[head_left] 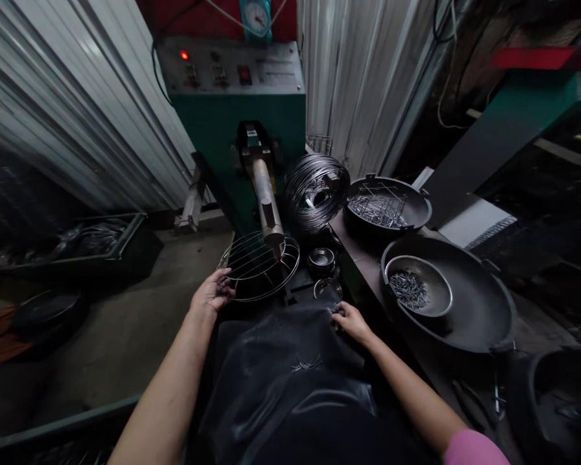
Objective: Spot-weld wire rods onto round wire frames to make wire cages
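Metal wire rack [252, 279], round, one

Location: beneath the rod [266, 200] tip of the green machine [208, 123]. Left hand [214, 292]: fingers gripping the rack's left rim. Right hand [349, 321]: fingers curled by the black lap sheet [281, 342]; grip cannot be told. Short wire pieces [306, 365]: on the sheet.

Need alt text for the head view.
A person's left hand holds a round wire rack by the rod of a green machine; the right hand is at a black cloth's edge. At right, a dark pan holds a bowl of metal pieces.
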### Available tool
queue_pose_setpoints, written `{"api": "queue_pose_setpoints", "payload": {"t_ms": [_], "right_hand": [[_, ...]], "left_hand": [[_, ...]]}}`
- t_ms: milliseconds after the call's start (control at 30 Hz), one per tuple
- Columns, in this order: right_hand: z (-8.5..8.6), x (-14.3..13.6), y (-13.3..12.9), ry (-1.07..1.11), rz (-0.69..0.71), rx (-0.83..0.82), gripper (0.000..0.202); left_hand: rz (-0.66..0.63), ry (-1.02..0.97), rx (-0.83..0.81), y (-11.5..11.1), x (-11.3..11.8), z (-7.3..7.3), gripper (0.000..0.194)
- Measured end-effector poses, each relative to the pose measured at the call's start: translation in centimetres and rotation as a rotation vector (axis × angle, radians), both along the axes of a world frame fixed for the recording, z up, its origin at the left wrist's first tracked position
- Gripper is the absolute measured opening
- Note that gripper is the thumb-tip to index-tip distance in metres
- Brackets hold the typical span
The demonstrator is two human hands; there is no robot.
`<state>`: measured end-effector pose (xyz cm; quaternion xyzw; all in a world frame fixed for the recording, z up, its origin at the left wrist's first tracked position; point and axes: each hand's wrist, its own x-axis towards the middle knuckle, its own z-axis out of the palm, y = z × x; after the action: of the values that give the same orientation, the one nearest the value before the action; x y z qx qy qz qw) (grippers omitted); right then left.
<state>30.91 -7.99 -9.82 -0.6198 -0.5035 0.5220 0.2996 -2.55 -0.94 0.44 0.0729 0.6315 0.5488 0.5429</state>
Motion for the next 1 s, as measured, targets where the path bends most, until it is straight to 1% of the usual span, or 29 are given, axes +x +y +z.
{"api": "queue_pose_setpoints", "payload": {"t_ms": [100, 167, 300, 400, 500, 633, 833, 933, 1000], "right_hand": [[0.2, -0.1, -0.1, -0.036, -0.007, 0.046, 0.009], [0.3, -0.1, -0.2, -0.015, -0.006, 0.059, 0.007], [0.7, -0.1, -0.3, 0.052, -0.042, 0.026, 0.008], [0.7, -0.1, -0.3, 0.074, -0.064, 0.016, 0.009], [0.6, -0.1, -0.2, 0.061, -0.043, 0.015, 0.007], [0.2, -0.2, 0.0, -0.026, -0.017, 0.031, 0.007], [-0.1, -0.5, 0.2, -0.14, 0.067, 0.148, 0.005], [-0.1, -0.6, 0.3, -0.169, 0.105, 0.125, 0.004], [-0.1, -0.7, 0.2, -0.197, 0.106, 0.146, 0.003]], "left_hand": [[-0.001, -0.066, 0.054, -0.3, 0.2, 0.4, 0.03], [0.031, -0.05, 0.086, -0.5, 0.5, 0.7, 0.031], [0.068, -0.036, 0.109, -0.8, 1.1, 1.1, 0.03], [0.087, -0.042, 0.123, -0.9, 1.5, 1.2, 0.031], [0.114, -0.039, 0.116, -0.8, 1.7, 1.0, 0.033], [0.125, -0.013, 0.145, -0.4, 1.7, 0.7, 0.036], [0.127, -0.009, 0.176, -0.2, 1.7, 0.7, 0.041], [0.135, -0.008, 0.183, -0.3, 1.8, 0.4, 0.041], [0.14, -0.007, 0.183, -0.4, 1.8, 0.3, 0.042]]}}
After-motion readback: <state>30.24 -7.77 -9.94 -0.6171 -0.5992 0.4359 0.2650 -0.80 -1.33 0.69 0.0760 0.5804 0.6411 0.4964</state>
